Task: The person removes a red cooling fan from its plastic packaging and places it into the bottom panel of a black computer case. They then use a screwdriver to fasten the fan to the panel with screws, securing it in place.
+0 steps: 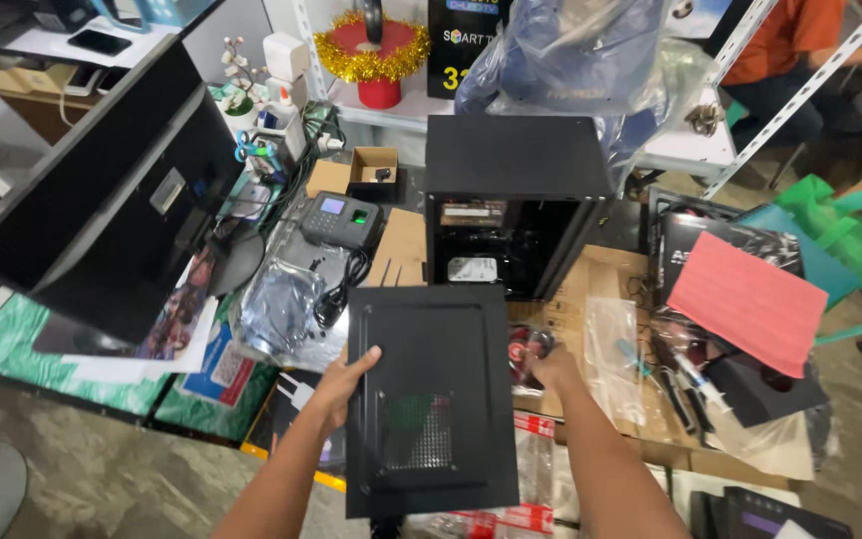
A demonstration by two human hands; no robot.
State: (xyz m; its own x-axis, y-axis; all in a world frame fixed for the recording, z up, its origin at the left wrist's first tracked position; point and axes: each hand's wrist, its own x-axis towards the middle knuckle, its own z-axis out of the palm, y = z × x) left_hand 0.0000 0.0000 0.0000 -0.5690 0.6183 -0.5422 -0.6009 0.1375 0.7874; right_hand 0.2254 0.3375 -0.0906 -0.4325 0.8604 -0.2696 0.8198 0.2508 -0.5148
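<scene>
Near the middle of the view, a black side panel [431, 399] with a mesh vent in its lower half was held flat between two hands. Its left edge was gripped by the left hand [343, 384], the thumb laid over the top face and the fingers curled beneath, so that grip was pinched on the panel. The right hand [551, 367] was set at the panel's right edge; its fingers were hidden behind the panel and the clutter, so whether that grip was pressed on the edge or spread could not be told.

Just beyond the panel, farther off, an open black case [514, 205] stood upright on flattened cardboard [401, 250], its open side turned toward the panel. To the left of the case lay a grey keypad device [339, 217], a coiled black cable [336, 289] and a small open box [374, 170]. At far left a dark monitor [102, 200] leaned over the surface. To the right, a red sheet [747, 299] lay over dark packaging, with a clear bag [613, 349] and small tools near it. At far right a green chair [855, 240] was seen.
</scene>
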